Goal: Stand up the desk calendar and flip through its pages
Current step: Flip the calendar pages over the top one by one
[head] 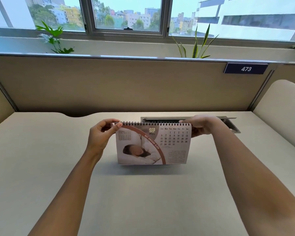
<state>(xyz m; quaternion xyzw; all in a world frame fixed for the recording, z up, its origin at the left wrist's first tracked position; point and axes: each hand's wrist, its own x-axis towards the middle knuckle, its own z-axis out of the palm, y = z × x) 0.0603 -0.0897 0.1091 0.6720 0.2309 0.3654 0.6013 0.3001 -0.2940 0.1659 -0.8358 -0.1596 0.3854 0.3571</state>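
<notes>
The desk calendar (153,145) stands upright on the beige desk (143,201), with its black spiral binding along the top. Its front page reads SEP 2026, with a date grid and a picture of someone sleeping. My left hand (101,133) pinches the top left corner at the spiral with thumb and fingers. My right hand (201,125) grips the top right corner, its fingers hidden behind the calendar.
A metal cable tray with an open flap (230,124) is set into the desk just behind the calendar. A beige partition (126,86) with a plate reading 473 (246,68) closes off the far side. Plants stand on the window sill beyond.
</notes>
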